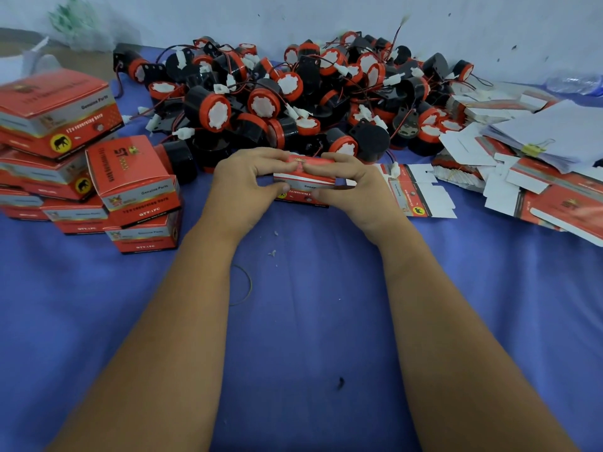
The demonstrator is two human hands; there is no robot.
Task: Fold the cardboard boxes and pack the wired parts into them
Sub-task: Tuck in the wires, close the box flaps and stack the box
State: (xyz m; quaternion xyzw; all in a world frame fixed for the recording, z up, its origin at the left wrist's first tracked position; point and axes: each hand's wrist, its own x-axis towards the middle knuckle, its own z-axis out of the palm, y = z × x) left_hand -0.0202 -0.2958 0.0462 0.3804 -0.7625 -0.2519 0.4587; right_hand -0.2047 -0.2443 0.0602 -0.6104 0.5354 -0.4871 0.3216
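Head camera looks down on a small red cardboard box (305, 181) held low over the blue cloth (293, 321) at centre, both hands curled around it. Left hand (241, 187) grips its left end, right hand (352, 187) its right end, fingers over the top and thumbs pressed to the near face. Printed red with a grey-white band and a yellow emblem, the box looks thin, light and easily creased; it is best held by its folded edges and corners, not squeezed across the panels. Whether a part is already inside cannot be told.

Just behind the hands lies a heap of wired parts (310, 93), black bodies with red-and-white caps and thin red-black leads ending in white plugs; these look rigid but likely to tangle, so lifting by the body seems wiser than by the wire. Finished boxes (98, 177) are stacked at left. Flat unfolded blanks (421, 194) lie just right of the hands, with more blanks and clipped white papers (554, 135) beyond.
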